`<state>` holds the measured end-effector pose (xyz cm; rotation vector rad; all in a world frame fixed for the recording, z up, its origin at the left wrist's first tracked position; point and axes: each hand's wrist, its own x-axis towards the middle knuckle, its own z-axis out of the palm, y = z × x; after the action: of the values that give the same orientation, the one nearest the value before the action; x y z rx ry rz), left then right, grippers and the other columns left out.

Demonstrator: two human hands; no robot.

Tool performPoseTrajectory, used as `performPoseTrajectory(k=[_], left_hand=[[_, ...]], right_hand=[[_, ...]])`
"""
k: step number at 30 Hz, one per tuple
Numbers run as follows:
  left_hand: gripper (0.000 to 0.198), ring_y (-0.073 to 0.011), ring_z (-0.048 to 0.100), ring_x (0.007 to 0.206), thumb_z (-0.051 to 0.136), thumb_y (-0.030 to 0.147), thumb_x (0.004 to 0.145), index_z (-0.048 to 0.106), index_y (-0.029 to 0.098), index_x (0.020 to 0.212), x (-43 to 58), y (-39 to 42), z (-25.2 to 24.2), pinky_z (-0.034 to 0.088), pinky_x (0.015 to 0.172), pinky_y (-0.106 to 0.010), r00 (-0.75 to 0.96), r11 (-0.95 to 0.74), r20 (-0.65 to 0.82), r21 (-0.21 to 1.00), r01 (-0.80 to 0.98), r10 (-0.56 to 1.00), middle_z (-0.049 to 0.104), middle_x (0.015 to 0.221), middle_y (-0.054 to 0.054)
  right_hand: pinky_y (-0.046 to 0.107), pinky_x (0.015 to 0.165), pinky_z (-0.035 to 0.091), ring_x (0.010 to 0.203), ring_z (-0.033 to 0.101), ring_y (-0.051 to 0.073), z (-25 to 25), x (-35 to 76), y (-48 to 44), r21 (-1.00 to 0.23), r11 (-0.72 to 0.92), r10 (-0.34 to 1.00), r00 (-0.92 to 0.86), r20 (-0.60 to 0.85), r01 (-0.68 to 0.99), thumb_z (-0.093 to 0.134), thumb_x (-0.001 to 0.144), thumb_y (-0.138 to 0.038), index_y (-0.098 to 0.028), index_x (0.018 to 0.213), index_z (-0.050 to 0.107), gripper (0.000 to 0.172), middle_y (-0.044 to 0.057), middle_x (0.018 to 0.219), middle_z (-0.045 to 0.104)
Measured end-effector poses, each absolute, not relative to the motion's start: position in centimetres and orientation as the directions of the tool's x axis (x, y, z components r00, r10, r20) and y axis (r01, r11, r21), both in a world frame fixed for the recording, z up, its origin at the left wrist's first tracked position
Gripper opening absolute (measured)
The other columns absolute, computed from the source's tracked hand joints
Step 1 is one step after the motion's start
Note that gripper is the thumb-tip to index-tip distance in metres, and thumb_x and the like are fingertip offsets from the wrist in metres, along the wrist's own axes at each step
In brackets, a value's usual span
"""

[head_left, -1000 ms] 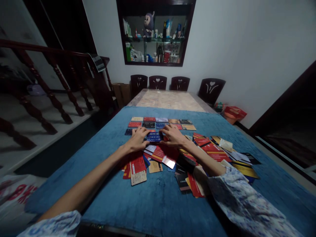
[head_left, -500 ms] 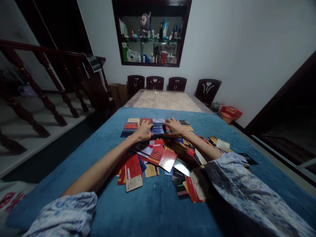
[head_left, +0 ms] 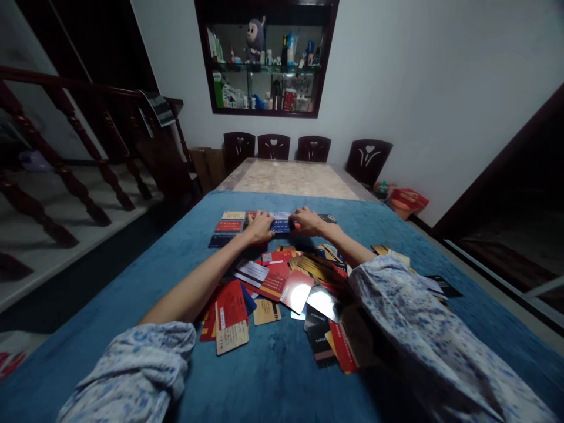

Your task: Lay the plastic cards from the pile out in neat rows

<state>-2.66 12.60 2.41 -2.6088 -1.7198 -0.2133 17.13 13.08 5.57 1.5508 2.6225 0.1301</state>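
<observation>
A dark blue card with white print lies flat in the row nearest the middle, pinched at its two short edges between my hands. My left hand has curled fingers at its left edge, and my right hand grips the right edge. Around them are cards laid in rows: a red card, a cream card and a dark card on the left. A pale card sits just beyond the blue one. My fingertips are partly hidden.
Nearer me, a loose overlapping heap of cards spreads over the blue tablecloth. More cards, including a black card, lie to the right beyond my sleeve. Chairs stand past the bare tabletop.
Both hands have drawn slightly away from me, with the blue card between them moving up against the pale card. The camera view has shifted a little.
</observation>
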Motion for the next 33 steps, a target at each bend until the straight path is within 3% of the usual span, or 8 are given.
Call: performPoseTrajectory(k=[9, 22, 33], left_hand=[[0.042, -0.0374, 0.04, 0.128, 0.061, 0.027, 0.084, 0.062, 0.021, 0.125, -2.2, 13.9, 2.0, 0.035, 0.101, -0.06, 0.381, -0.385, 0.065, 0.06, 0.921, 0.922, 0.056, 0.132, -0.015], [0.038, -0.038, 0.041, 0.128, 0.062, 0.026, 0.082, 0.065, 0.023, 0.119, -2.2, 15.5, 1.2, 0.038, 0.099, -0.063, 0.379, -0.379, 0.009, 0.069, 0.923, 0.925, 0.059, 0.131, -0.014], [0.036, -0.0377, 0.041, 0.127, 0.059, 0.025, 0.083, 0.066, 0.023, 0.118, -2.3, 15.6, 1.2, 0.038, 0.097, -0.062, 0.381, -0.38, -0.001, 0.055, 0.923, 0.925, 0.06, 0.129, -0.015]], right_hand=[[0.042, 0.089, 0.046, 0.124, 0.045, 0.036, 3.8, 17.2, 15.6, 0.088, 0.469, 0.883, -0.464, -0.072, 0.879, 0.068, 0.083, -0.045, -0.025, 0.128, 0.064, 0.049, 0.014, 0.135, 0.056], [0.037, 0.087, 0.046, 0.125, 0.049, 0.034, 3.7, 16.9, 16.1, 0.117, 0.474, 0.879, -0.462, -0.112, 0.873, 0.067, 0.083, -0.042, -0.025, 0.121, 0.068, 0.042, 0.011, 0.134, 0.061], [0.03, 0.089, 0.044, 0.114, 0.058, 0.027, 3.0, 17.2, 17.0, 0.153, 0.539, 0.842, -0.532, -0.086, 0.828, 0.066, 0.082, -0.04, -0.023, 0.116, 0.071, 0.038, 0.009, 0.12, 0.07]])
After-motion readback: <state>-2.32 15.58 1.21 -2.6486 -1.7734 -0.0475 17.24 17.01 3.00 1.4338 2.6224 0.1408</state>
